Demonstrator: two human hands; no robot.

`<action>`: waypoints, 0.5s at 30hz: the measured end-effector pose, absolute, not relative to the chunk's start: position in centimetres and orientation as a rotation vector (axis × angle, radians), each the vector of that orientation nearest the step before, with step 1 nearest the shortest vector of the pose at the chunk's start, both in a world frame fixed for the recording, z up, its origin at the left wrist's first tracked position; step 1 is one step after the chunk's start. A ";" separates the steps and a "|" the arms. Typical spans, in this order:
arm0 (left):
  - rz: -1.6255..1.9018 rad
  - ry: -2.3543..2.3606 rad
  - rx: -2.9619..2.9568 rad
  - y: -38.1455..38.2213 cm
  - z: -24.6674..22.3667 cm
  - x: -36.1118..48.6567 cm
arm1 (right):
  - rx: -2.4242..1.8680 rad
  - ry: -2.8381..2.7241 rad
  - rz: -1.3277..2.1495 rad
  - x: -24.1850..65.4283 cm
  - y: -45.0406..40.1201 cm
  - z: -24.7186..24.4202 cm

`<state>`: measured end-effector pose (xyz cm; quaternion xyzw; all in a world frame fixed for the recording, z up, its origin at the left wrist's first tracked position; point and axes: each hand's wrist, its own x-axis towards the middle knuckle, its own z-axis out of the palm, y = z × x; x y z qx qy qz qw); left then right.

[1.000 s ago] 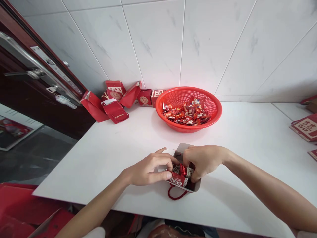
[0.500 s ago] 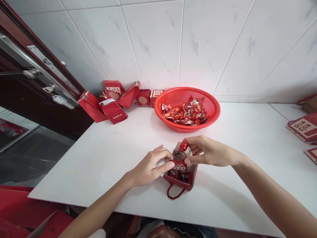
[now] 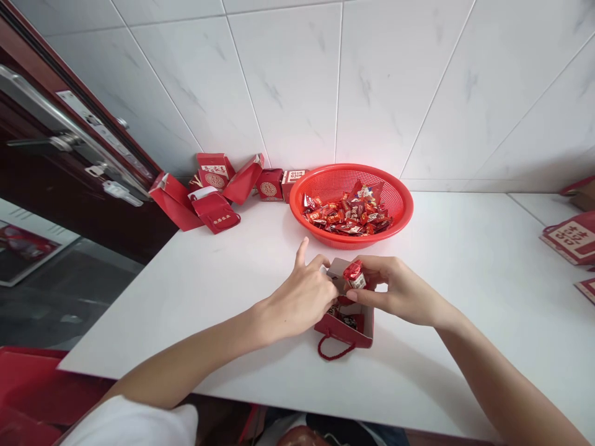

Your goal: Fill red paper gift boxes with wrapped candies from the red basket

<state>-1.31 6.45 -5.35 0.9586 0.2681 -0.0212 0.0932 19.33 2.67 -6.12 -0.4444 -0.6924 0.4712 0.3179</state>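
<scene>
A small red gift box (image 3: 344, 331) with a twisted cord handle (image 3: 335, 356) stands open on the white table, several wrapped candies (image 3: 356, 321) inside. Between the thumb and fingers of my right hand (image 3: 402, 291), a red-wrapped candy (image 3: 356, 275) with a pale label is held just over the box's far part. My left hand (image 3: 304, 296) reaches into the box from the left. One of its fingers points up and the others curl down; their tips, and whatever they grip, are hidden.
Behind the box stands a red plastic basket (image 3: 404, 220) of wrapped candies. Red boxes (image 3: 216, 210) crowd the wall at the back left. More red packaging (image 3: 571, 235) lies at the right edge. A dark red door (image 3: 93, 192) borders the table's left side.
My left hand has turned over and pushed its fingers into the box, lifting one finger. My right hand still holds the candy, now tilted differently. The box has shifted slightly away and right.
</scene>
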 end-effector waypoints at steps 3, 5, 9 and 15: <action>-0.104 0.790 2.767 6.7 -5.0 0.1 | -1.175 -1.813 1.264 19.5 2.7 -6.3; -0.109 0.748 2.669 6.6 -5.1 0.5 | -1.203 -1.804 1.242 19.7 2.6 -6.3; -0.137 0.727 2.501 6.2 -5.2 -0.1 | -1.221 -1.808 1.283 20.2 2.5 -6.3; -0.064 0.828 2.377 5.8 -5.3 -1.6 | -1.235 -2.126 1.235 20.8 2.6 -5.5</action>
